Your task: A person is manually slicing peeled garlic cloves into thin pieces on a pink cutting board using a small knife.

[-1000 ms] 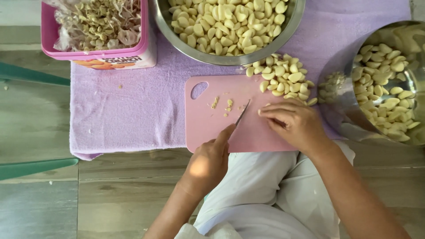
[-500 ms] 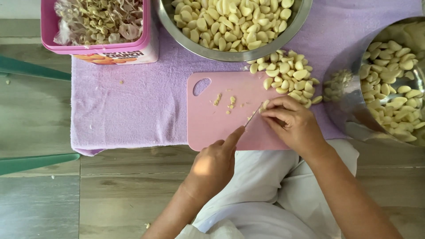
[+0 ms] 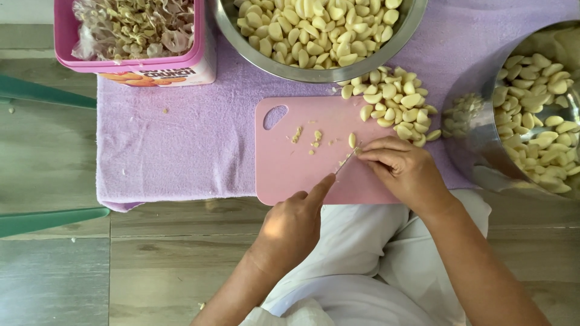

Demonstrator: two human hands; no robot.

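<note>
Two hands are at work over the pink plastic cutting board [image 3: 290, 172], which lies on a lilac towel [image 3: 175, 145] spread on the wooden floor [image 3: 54, 265]. Your left hand [image 3: 290, 226] is closed around the handle of a small knife [image 3: 345, 162], with the index finger stretched along its back; the thin blade points toward your right hand [image 3: 402, 169]. The fingers [image 3: 377, 152] of the right hand are pinched narrow on a peeled pale garlic clove [image 3: 356, 151], which is mostly hidden under them, just where the blade tip meets it. One more loose clove [image 3: 352, 140] lies just beside, and small cut-off bits [image 3: 314, 140] are scattered near the middle of the board. I think you are trimming the end of the clove, so keep the fingertips curled back from the edge, hold the clove flat on the board so it cannot roll, and take off only the hard end with a short press down. A heap of peeled cloves [image 3: 396, 105] rests on the upper right corner of the board, touching the large steel bowl of cloves [image 3: 320, 36] above it. A second steel bowl [image 3: 531, 121] stands tilted at your right, and a pink plastic tub of garlic skins [image 3: 136, 33] is at the upper left.
</note>
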